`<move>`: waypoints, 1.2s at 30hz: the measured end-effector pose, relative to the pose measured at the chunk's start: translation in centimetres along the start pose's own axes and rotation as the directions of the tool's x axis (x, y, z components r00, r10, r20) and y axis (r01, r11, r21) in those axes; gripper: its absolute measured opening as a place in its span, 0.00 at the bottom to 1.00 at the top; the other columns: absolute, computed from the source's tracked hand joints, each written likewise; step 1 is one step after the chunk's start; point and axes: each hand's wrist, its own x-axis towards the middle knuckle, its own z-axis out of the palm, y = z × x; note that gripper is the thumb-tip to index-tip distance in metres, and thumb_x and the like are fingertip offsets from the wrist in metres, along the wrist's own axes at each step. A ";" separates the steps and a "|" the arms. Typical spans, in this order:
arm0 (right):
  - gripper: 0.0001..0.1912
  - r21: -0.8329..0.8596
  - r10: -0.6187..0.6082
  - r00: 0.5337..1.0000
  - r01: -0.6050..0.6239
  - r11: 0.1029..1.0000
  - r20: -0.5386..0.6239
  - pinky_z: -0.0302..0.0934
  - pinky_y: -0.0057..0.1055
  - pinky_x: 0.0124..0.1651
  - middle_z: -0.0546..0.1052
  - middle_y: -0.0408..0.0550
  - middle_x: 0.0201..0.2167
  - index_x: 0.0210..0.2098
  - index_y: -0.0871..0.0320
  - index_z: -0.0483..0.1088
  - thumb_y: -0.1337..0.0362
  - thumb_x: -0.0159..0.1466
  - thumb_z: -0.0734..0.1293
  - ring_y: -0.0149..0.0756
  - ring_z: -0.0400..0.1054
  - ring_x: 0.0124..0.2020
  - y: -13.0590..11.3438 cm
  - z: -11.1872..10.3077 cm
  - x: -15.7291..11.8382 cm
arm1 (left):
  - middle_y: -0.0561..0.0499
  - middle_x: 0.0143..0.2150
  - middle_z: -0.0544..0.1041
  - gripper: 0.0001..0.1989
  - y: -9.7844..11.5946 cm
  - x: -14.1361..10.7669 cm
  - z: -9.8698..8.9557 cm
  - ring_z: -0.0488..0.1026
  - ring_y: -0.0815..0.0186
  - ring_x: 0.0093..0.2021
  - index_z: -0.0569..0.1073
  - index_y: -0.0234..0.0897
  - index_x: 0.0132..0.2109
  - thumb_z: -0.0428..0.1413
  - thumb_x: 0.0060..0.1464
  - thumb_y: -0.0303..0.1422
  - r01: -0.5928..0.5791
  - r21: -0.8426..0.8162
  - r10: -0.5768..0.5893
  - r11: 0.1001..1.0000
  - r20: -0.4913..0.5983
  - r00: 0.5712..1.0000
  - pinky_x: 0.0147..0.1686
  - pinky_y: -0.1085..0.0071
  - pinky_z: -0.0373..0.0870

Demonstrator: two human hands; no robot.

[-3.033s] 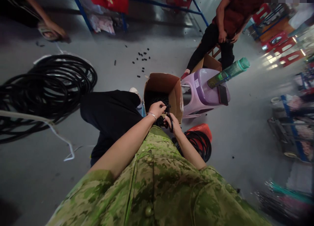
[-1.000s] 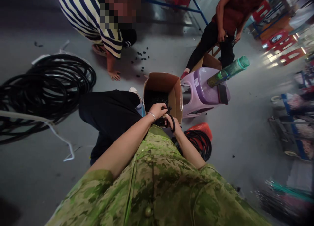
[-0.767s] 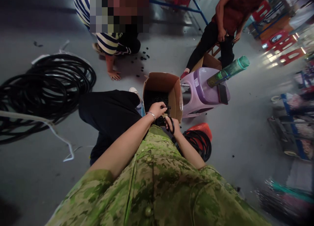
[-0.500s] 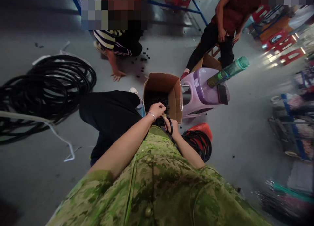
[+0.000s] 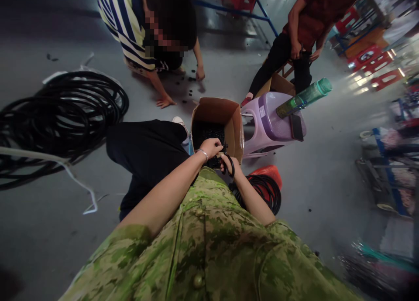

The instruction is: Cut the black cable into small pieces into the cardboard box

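My left hand (image 5: 211, 147) is closed in a pinch over the box, with something black and thin at its fingertips, too small to make out well. My right hand (image 5: 231, 166) is wrapped round black-handled scissors (image 5: 232, 165), a loop of the handle showing outside the fingers. The scissors' blades lie close to the left fingertips and are hard to see. Beneath both hands stands an open cardboard box (image 5: 234, 120), with many small black pieces (image 5: 211, 131) inside.
A large coil of black tubing (image 5: 65, 113) lies at left, a smaller black coil (image 5: 266, 194) by a red bag (image 5: 273, 174) at right. A purple stool (image 5: 275, 126) holds a green bottle (image 5: 304, 98) and a phone (image 5: 297, 127). Two people are beyond; black bits (image 5: 190, 91) dot the floor.
The scissors' handle has swung a little outward to the right, the loops spread wider. My left hand has barely moved. The crouching person has leaned in, a second hand now reaching the black bits.
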 end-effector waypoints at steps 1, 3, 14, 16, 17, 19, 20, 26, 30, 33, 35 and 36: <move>0.30 -0.007 -0.017 1.000 0.017 1.000 -0.016 0.57 0.23 0.19 0.70 0.44 0.16 0.24 0.60 0.70 0.38 0.58 0.63 0.28 0.65 0.15 0.1 0.2 -0.1 | 0.57 0.18 0.69 0.04 0.1 0.0 0.0 0.61 0.73 0.16 0.75 0.34 0.36 0.56 0.54 0.29 0.015 -0.024 -0.015 1.000 -0.004 1.000 0.21 0.76 0.57; 0.30 -0.022 -0.049 0.997 0.048 0.999 -0.052 0.56 0.23 0.18 0.69 0.43 0.14 0.22 0.60 0.69 0.37 0.59 0.62 0.28 0.63 0.14 0.3 0.6 -0.3 | 0.58 0.17 0.68 0.03 0.3 -0.1 -0.1 0.59 0.73 0.14 0.74 0.34 0.36 0.55 0.55 0.28 0.049 -0.094 -0.050 0.994 -0.007 0.999 0.19 0.76 0.56; 0.30 -0.189 -0.159 0.977 0.130 0.973 -0.145 0.57 0.25 0.21 0.67 0.42 0.12 0.18 0.57 0.66 0.37 0.60 0.60 0.30 0.63 0.14 0.8 1.4 -1.2 | 0.60 0.13 0.64 0.10 1.3 -0.9 -0.3 0.55 0.77 0.11 0.65 0.34 0.27 0.55 0.55 0.23 0.187 -0.493 -0.189 0.850 0.046 0.981 0.15 0.79 0.52; 0.30 -0.207 -0.149 0.978 0.117 0.971 -0.147 0.58 0.25 0.22 0.67 0.42 0.12 0.18 0.57 0.67 0.38 0.60 0.60 0.31 0.63 0.15 0.9 1.6 -1.3 | 0.59 0.13 0.64 0.10 1.2 -0.8 -0.2 0.56 0.77 0.11 0.65 0.34 0.27 0.55 0.55 0.23 0.193 -0.478 -0.197 0.857 0.041 0.980 0.15 0.79 0.52; 0.30 -0.214 -0.146 0.979 0.113 0.970 -0.144 0.59 0.26 0.23 0.67 0.42 0.12 0.18 0.57 0.67 0.38 0.60 0.60 0.31 0.64 0.15 0.9 1.6 -1.4 | 0.60 0.13 0.64 0.10 1.2 -0.8 -0.2 0.56 0.77 0.11 0.65 0.34 0.27 0.55 0.55 0.23 0.192 -0.468 -0.198 0.863 0.037 0.980 0.14 0.79 0.52; 0.29 -0.215 -0.140 0.981 0.109 0.971 -0.135 0.59 0.25 0.23 0.67 0.42 0.12 0.19 0.57 0.67 0.38 0.60 0.60 0.31 0.64 0.15 0.8 1.5 -1.4 | 0.60 0.13 0.64 0.10 1.1 -0.7 -0.1 0.56 0.77 0.11 0.66 0.34 0.27 0.55 0.55 0.22 0.175 -0.449 -0.187 0.876 0.019 0.982 0.14 0.79 0.51; 0.29 -0.202 -0.133 0.983 0.105 0.974 -0.129 0.59 0.25 0.22 0.67 0.42 0.12 0.19 0.57 0.68 0.39 0.60 0.61 0.30 0.64 0.14 0.6 1.4 -1.3 | 0.60 0.13 0.64 0.09 1.1 -0.7 -0.1 0.56 0.77 0.10 0.66 0.34 0.27 0.55 0.55 0.23 0.163 -0.441 -0.177 0.883 0.010 0.984 0.14 0.79 0.51; 0.28 -0.026 -0.053 0.997 0.052 0.998 -0.060 0.59 0.23 0.21 0.72 0.45 0.17 0.24 0.60 0.70 0.40 0.60 0.62 0.29 0.67 0.16 -1.0 0.2 -0.3 | 0.60 0.13 0.65 0.06 1.3 -0.8 -0.2 0.55 0.78 0.11 0.69 0.34 0.29 0.57 0.54 0.24 0.117 -0.394 -0.111 0.912 0.038 0.993 0.16 0.79 0.53; 0.28 -0.007 -0.010 0.998 0.009 1.000 -0.065 0.56 0.22 0.18 0.70 0.44 0.15 0.23 0.61 0.70 0.40 0.59 0.63 0.27 0.63 0.14 -1.4 0.2 -0.2 | 0.60 0.14 0.65 0.06 1.0 -0.5 -0.1 0.56 0.78 0.11 0.69 0.34 0.29 0.57 0.53 0.25 0.106 -0.363 -0.109 0.926 0.013 0.994 0.16 0.79 0.53; 0.29 0.000 0.011 0.996 -0.011 1.000 -0.086 0.53 0.23 0.15 0.67 0.43 0.13 0.21 0.60 0.68 0.39 0.58 0.63 0.26 0.60 0.12 -1.2 0.7 -0.6 | 0.60 0.14 0.65 0.07 0.7 -0.4 -0.1 0.55 0.78 0.11 0.68 0.34 0.28 0.58 0.53 0.26 0.121 -0.347 -0.132 0.930 -0.008 0.991 0.16 0.79 0.52; 0.29 -0.008 0.000 0.995 0.000 1.000 -0.096 0.52 0.23 0.15 0.66 0.42 0.12 0.20 0.59 0.68 0.38 0.57 0.63 0.26 0.59 0.11 -0.9 1.0 -0.7 | 0.59 0.14 0.65 0.07 0.6 -0.3 -0.1 0.56 0.78 0.11 0.68 0.34 0.28 0.58 0.53 0.26 0.130 -0.363 -0.146 0.923 -0.017 0.989 0.16 0.79 0.53; 0.30 -0.019 -0.013 0.995 0.011 1.000 -0.101 0.52 0.24 0.15 0.66 0.42 0.12 0.20 0.59 0.68 0.37 0.57 0.63 0.27 0.59 0.11 -0.7 1.1 -0.8 | 0.59 0.14 0.65 0.07 0.6 -0.3 -0.1 0.56 0.78 0.11 0.68 0.34 0.28 0.58 0.53 0.27 0.135 -0.375 -0.153 0.917 -0.019 0.988 0.16 0.79 0.53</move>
